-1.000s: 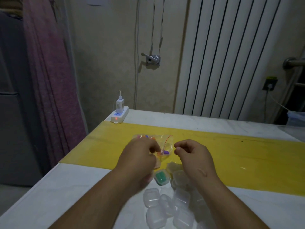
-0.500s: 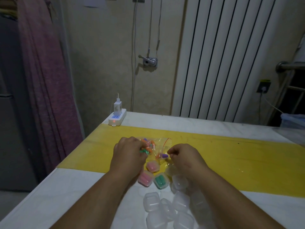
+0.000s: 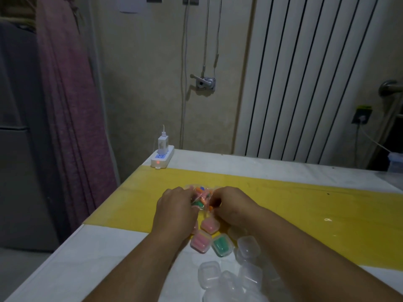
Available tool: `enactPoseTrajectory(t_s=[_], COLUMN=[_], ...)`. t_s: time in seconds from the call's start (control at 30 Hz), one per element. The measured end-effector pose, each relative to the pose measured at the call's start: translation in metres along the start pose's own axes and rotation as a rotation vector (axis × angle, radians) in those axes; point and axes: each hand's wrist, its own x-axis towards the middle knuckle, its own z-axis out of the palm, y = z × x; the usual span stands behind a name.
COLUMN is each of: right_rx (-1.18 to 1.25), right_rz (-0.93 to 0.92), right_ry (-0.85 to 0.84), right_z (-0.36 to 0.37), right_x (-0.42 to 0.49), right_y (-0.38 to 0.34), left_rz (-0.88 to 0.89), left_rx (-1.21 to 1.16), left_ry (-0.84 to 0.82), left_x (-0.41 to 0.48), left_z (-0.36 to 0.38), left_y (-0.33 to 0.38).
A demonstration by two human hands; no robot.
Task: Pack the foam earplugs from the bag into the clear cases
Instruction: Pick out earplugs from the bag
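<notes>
Earplugs [image 3: 201, 196] of soft, light foam lie in the thin bag [image 3: 199, 198] between both hands; the left hand [image 3: 176, 209] and right hand [image 3: 232, 205] seem to pinch its mouth, fingers together. Better to hold the slippery film at its edges. Filled cases [image 3: 210, 224] lie just behind the fingers, on the table [image 3: 65, 269] in a dim room.

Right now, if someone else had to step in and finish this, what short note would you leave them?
Left hand and right hand: both grip the bag of earplugs on the yellow mat.
Done: three cases filled, two pink and one green, just behind the hands.
Left: the empty cases heaped near the right forearm, and the mixed earplugs still in the bag.
</notes>
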Motion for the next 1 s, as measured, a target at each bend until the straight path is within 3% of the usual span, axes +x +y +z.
enactPoseTrajectory(t_s=[0.53, 1.0], right_rx=[0.166, 0.099], right_rz=[0.018, 0.104], right_ry=[0.059, 0.093], right_z=[0.005, 0.012], right_x=[0.011, 0.016], right_y=[-0.001, -0.012], left_rz=[-0.051, -0.025], left_rx=[-0.114, -0.13], left_ry=[0.005, -0.006], left_x=[0.003, 0.002], left_z=[0.009, 0.011], left_y=[-0.003, -0.004])
